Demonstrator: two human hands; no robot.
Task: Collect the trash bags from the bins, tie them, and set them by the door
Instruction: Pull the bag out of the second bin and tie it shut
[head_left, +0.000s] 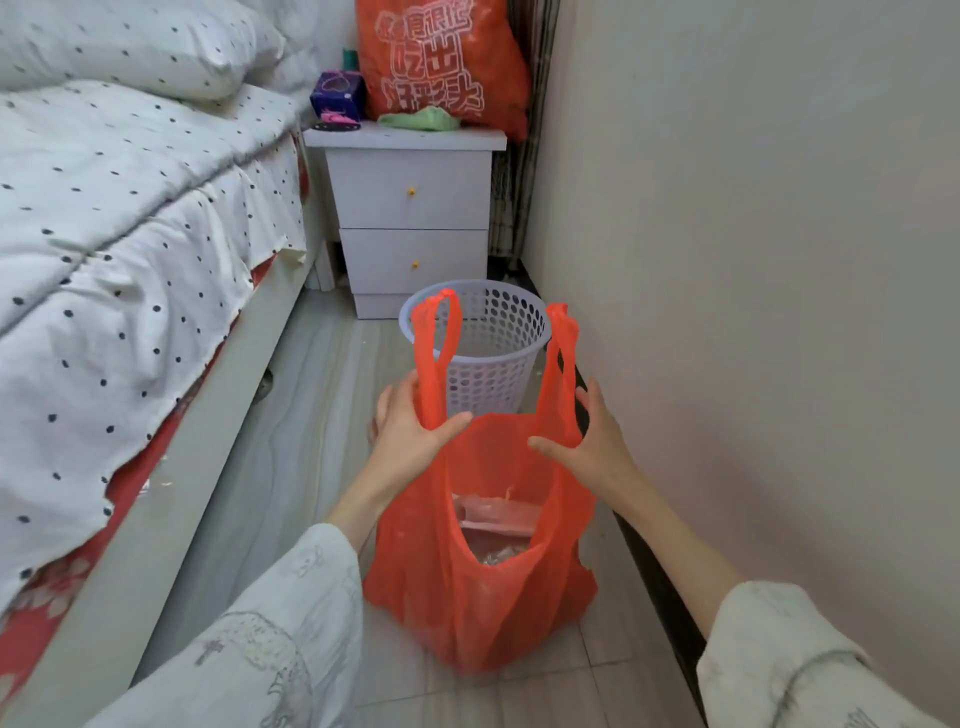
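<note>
An orange plastic trash bag (483, 587) stands on the tiled floor in front of me, its mouth open and trash showing inside. Its two handle loops stick upward. My left hand (410, 426) grips the base of the left handle, and my right hand (592, 441) grips the base of the right handle. Just behind the bag stands a lavender perforated bin (498, 358) with no liner in it.
A bed (130, 260) with dotted white bedding runs along the left. A white two-drawer nightstand (410, 218) stands behind the bin, with a large orange printed bag (441, 62) on it. A wall (753, 260) closes the right side, leaving a narrow floor aisle.
</note>
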